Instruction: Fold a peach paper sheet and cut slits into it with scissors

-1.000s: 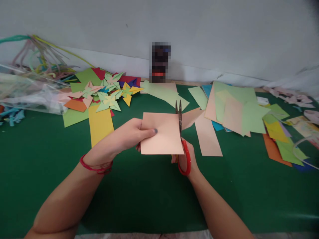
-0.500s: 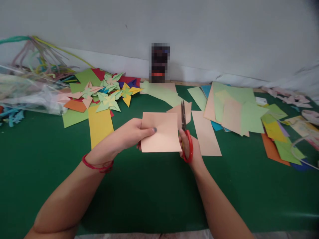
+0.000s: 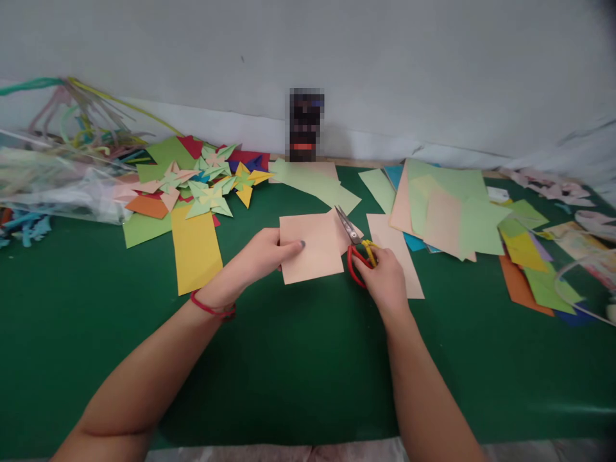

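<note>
A squarish sheet of peach paper is pinched at its left edge by my left hand, thumb on top and the other fingers hidden beneath. My right hand grips a pair of scissors with one red and one yellow handle loop. The blades point up and to the left, just right of the held sheet, and look nearly closed. Behind the blades, another piece of peach paper shows in part. A longer peach strip lies on the table right of the scissors, partly covered by my right hand.
Folded paper stars lie at the back left, near a yellow sheet and a clear plastic bag. Green and peach sheets overlap at the right. A blurred-out upright object leans against the wall. Green covers the table.
My right hand has turned the scissors from upright to leaning left, and their yellow loop now shows. The held sheet has tilted slightly, its right side rising.
</note>
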Available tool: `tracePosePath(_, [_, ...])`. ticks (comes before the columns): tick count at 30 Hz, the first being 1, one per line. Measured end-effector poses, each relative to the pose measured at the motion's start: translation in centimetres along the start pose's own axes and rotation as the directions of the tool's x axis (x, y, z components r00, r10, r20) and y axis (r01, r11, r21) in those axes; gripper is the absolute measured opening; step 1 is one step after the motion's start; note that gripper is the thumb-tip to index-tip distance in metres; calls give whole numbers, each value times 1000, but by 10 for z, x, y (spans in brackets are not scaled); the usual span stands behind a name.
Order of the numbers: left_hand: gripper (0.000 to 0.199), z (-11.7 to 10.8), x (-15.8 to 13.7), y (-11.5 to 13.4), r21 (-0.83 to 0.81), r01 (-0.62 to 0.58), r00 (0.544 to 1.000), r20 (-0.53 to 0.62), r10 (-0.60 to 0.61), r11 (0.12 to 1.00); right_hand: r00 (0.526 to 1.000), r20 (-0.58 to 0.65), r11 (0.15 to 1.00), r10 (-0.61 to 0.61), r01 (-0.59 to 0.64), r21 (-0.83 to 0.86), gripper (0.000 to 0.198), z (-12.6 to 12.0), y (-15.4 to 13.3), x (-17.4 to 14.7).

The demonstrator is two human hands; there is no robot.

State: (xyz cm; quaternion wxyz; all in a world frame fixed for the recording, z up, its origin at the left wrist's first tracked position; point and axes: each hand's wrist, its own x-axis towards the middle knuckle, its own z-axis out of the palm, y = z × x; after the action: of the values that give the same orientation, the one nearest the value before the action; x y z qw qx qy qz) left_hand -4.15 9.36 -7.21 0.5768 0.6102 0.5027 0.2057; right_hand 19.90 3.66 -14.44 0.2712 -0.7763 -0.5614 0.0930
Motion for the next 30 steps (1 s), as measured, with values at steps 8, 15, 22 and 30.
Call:
tracePosePath(8, [33, 45, 36, -51, -305, -199, 944, -315, 99, 931, 992, -114, 998, -49, 54, 38, 41, 2, 20, 10])
tracePosePath(15, [45, 48, 32, -58, -482, -193, 959, -278, 60, 855, 987, -141, 997, -76, 72, -32, 44, 2, 24, 14])
tracePosePath(22, [42, 64, 7, -62, -523, -110, 986, -165, 27, 845, 961, -268, 995, -68, 44, -95, 34, 1, 18, 12])
tracePosePath(30, [41, 63, 0, -66, -403, -67, 991, -134, 13, 913, 931, 306, 855, -200, 13, 519, 40, -14, -8, 5])
